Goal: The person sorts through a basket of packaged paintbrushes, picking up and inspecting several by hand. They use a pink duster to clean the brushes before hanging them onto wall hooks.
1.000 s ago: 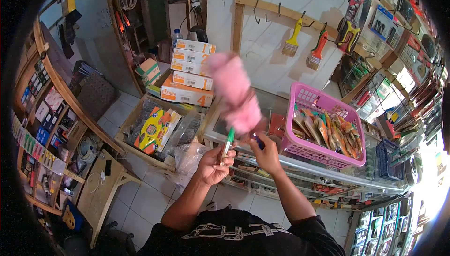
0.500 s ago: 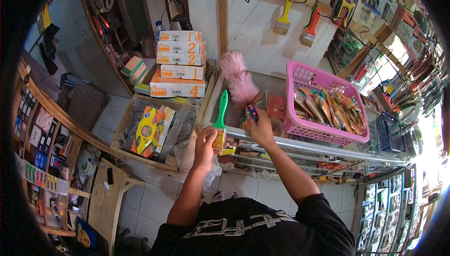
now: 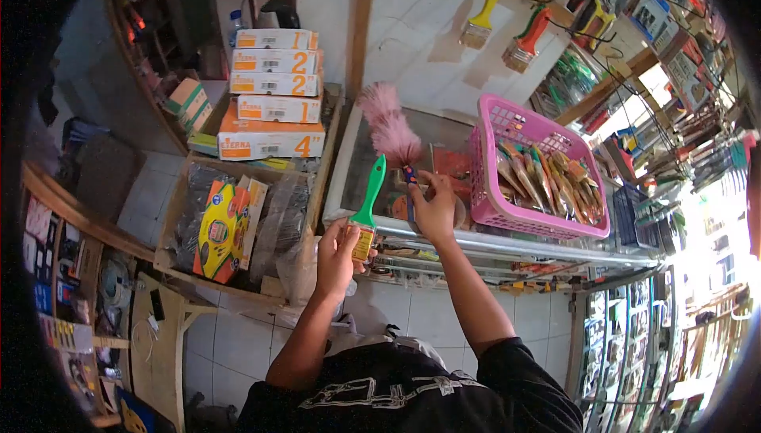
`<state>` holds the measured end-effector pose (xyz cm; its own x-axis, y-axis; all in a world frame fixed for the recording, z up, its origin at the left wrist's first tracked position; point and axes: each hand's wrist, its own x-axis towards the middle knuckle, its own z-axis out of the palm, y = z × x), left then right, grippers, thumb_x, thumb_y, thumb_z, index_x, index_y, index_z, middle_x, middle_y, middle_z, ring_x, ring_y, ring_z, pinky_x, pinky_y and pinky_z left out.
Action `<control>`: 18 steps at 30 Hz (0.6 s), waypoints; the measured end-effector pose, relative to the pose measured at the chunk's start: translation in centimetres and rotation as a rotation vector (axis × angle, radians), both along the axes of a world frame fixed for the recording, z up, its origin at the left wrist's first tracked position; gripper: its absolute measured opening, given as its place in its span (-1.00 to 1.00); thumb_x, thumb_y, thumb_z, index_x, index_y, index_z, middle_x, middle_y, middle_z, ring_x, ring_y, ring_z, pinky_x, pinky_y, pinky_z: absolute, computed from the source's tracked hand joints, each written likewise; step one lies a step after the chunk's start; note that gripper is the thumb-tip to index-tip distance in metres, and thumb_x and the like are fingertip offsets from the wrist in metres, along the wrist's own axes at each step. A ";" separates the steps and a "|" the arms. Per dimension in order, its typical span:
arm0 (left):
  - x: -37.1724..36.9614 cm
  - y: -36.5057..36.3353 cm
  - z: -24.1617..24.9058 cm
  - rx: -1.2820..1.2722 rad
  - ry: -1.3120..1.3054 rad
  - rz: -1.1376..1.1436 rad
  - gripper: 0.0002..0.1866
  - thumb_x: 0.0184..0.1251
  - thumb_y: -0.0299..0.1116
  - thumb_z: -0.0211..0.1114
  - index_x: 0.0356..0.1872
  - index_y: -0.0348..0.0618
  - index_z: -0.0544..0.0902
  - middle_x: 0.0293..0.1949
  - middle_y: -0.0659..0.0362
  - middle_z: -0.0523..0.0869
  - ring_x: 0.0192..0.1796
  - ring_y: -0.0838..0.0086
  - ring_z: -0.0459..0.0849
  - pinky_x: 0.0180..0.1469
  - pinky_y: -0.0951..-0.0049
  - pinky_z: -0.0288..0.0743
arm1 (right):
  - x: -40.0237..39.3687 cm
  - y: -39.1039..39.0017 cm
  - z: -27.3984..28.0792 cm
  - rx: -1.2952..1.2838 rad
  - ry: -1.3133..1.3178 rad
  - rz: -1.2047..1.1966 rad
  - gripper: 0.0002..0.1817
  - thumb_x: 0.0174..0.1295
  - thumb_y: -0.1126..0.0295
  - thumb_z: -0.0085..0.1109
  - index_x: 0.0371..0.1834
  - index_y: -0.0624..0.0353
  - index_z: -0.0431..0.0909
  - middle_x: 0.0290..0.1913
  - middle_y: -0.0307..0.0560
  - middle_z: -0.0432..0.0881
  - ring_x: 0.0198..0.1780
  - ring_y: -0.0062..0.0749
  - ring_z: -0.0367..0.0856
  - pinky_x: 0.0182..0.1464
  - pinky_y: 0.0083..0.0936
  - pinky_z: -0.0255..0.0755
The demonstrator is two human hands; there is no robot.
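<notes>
A paintbrush [image 3: 369, 203] with a green handle stands upright in my left hand [image 3: 336, 260], whose fingers wrap around its packaged bristle end. The pink feather duster [image 3: 390, 125] lies on the glass counter, its dark blue handle pointing towards me. Beside that handle is my right hand [image 3: 435, 205], its fingers loosely spread and the thumb close to the handle. Whether the thumb still touches the handle is hard to make out. Right of this hand, a pink plastic basket [image 3: 541, 225] holds several packaged brushes.
Stacked Eterna boxes [image 3: 271, 146] stand at the left, behind an open carton [image 3: 178, 262] with a yellow-and-orange pack [image 3: 221, 232]. Two paintbrushes, one yellow [image 3: 485, 9] and one red [image 3: 529, 35], hang from wall hooks. The metal counter edge [image 3: 507, 249] runs before me.
My right hand has loosened from around the duster's handle, and its fingers have spread. The duster now rests lower on the counter. My left hand keeps the green-handled paintbrush; the view has shifted somewhat.
</notes>
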<state>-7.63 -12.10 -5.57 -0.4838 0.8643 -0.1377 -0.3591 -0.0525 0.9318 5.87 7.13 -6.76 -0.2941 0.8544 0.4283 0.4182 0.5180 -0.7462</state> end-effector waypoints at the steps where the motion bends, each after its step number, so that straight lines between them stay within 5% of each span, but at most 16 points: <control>1: 0.2 0.2 0.2 0.012 -0.016 0.009 -0.70 0.70 -0.18 0.19 0.19 -0.17 0.59 -0.12 0.16 0.80 -0.28 0.50 0.86 -0.56 0.66 0.57 | -0.2 -0.2 0.2 0.024 0.017 -0.015 -0.63 0.26 0.38 0.46 0.12 0.21 0.74 -0.09 0.02 0.62 -0.05 -0.15 0.63 0.00 -0.30 0.48; 6: 0.8 1.4 1.2 0.082 0.007 -0.004 -0.71 0.71 -0.21 0.19 0.19 -0.18 0.59 -0.13 0.19 0.79 -0.22 0.59 0.82 -0.54 0.65 0.60 | 0.4 -2.7 2.5 0.232 0.010 0.073 -0.71 0.32 0.39 0.42 0.06 0.22 0.75 -0.10 0.01 0.65 -0.11 -0.14 0.65 -0.03 -0.30 0.48; 10: 1.3 2.7 2.6 0.159 0.088 -0.040 -0.69 0.73 -0.21 0.18 0.24 -0.19 0.57 -0.16 0.26 0.76 -0.34 0.76 0.66 -0.51 0.69 0.47 | 2.8 -5.0 8.2 -0.132 0.056 0.368 -0.71 0.41 0.38 0.36 0.12 0.27 0.72 -0.21 -0.08 0.60 -0.22 -0.40 0.54 -0.14 -0.46 0.42; 18: 5.9 6.6 8.6 0.278 0.236 -0.110 -0.63 0.71 -0.27 0.20 0.36 -0.21 0.47 -0.04 0.23 0.75 -0.17 0.72 0.68 -0.39 0.69 0.50 | 8.6 -4.0 15.8 -0.086 -0.023 0.491 -0.52 0.38 0.40 0.43 0.31 0.34 0.58 -0.20 -0.10 0.59 -0.25 -0.54 0.50 -0.20 -0.51 0.44</control>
